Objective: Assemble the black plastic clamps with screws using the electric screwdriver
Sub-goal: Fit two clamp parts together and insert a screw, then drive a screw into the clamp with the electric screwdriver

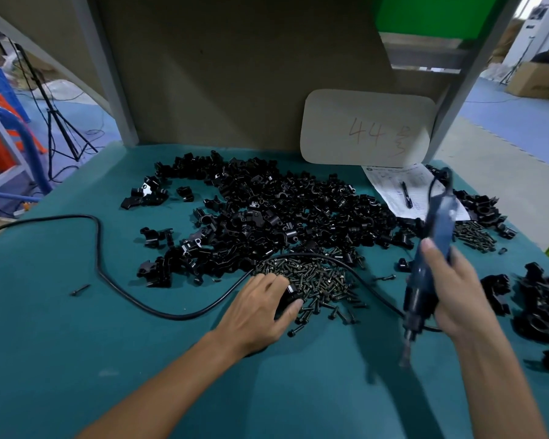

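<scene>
Left grip (260, 308) lay low on counter (76, 343), fingers curled round black clamp (290, 296) at edge of screw pile (317, 277), so screws were within reach. Right grip (450, 289) wrapped electric screwdriver (439, 220), bit down, held clear, probably ready for driving. Clamp heap (282, 210) lay beyond.

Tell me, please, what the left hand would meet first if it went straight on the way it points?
Probably the heap of dark metal screws just ahead of the left hand, which holds a black plastic clamp; depth is unclear.
</scene>
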A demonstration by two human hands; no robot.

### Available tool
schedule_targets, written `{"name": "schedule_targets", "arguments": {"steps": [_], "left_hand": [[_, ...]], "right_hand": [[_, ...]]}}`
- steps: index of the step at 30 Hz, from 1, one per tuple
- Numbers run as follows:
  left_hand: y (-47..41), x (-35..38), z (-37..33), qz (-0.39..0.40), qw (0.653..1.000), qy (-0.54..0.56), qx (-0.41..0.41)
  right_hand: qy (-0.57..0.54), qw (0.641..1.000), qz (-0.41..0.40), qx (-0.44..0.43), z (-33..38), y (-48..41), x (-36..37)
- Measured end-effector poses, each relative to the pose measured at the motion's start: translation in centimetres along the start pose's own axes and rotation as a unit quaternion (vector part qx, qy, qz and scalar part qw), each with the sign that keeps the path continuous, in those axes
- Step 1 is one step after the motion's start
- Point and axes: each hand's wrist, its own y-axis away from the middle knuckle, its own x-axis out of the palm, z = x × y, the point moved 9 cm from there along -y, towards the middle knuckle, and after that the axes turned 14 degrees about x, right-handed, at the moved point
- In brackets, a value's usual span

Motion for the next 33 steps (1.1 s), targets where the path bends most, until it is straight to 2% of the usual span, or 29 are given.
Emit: {"name": "schedule_targets", "arguments": {"steps": [1,3,6,11,15,23,28,33], "left_hand": [[0.0,-0.1,-0.1,-0.001,1.0,0.002,-0.001],[0.0,-0.3,-0.3,-0.005,1.0,0.0,-0.001],[0.0,-0.4,-0.3,0.001,1.0,-0.001,-0.005],[0.0,-0.2,-0.3,0.015,1.0,0.002,-0.007],[-0.1,0.1,-0.2,0.027,1.0,0.004,-0.007],[0.0,0.5,0.0,0.052,0.999,0.006,-0.001],[0.1,0.8,0.1,0.079,0.996,0.041,-0.007],[0.2,1.3,0.3,0.095,0.994,0.049,-0.014]], "right_hand": [[-0.104,0.994,0.019,0.017,0.2,0.2,0.4],[-0.277,0.958,0.064,0.036,0.5,0.4,1.9],[-0.394,0.917,0.035,0.047,-0.4,0.1,4.0],[-0.446,0.893,-0.062,0.013,-1.6,-0.7,5.5],[-0.432,0.897,-0.098,-0.006,-1.8,-1.0,6.4],[-0.43,0.899,-0.079,-0.016,-2.1,-1.3,7.4],[-0.451,0.893,-0.008,0.003,-2.3,-2.1,8.7],[-0.461,0.887,0.012,0.013,-2.8,-2.6,9.4]]}}
